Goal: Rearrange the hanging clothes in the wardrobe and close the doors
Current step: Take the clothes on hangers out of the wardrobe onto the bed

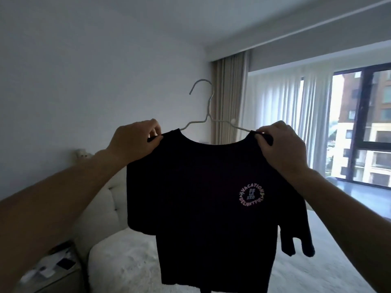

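A black T-shirt point(203, 197) with a round pink print on its chest hangs in the air in front of me on a thin white hanger point(208, 106), whose hook stands up above the collar. My left hand point(135, 140) pinches the shirt's left shoulder by the collar. At the other shoulder my right hand point(281, 149) grips the fabric the same way. The hanger's arms run into the neck opening on both sides. No wardrobe is in view.
A white bed point(131, 261) with a padded headboard lies below the shirt. A bedside table point(53, 269) with small items sits at lower left. Beige and sheer curtains point(230, 98) hang beside a large window point(364, 127) on the right.
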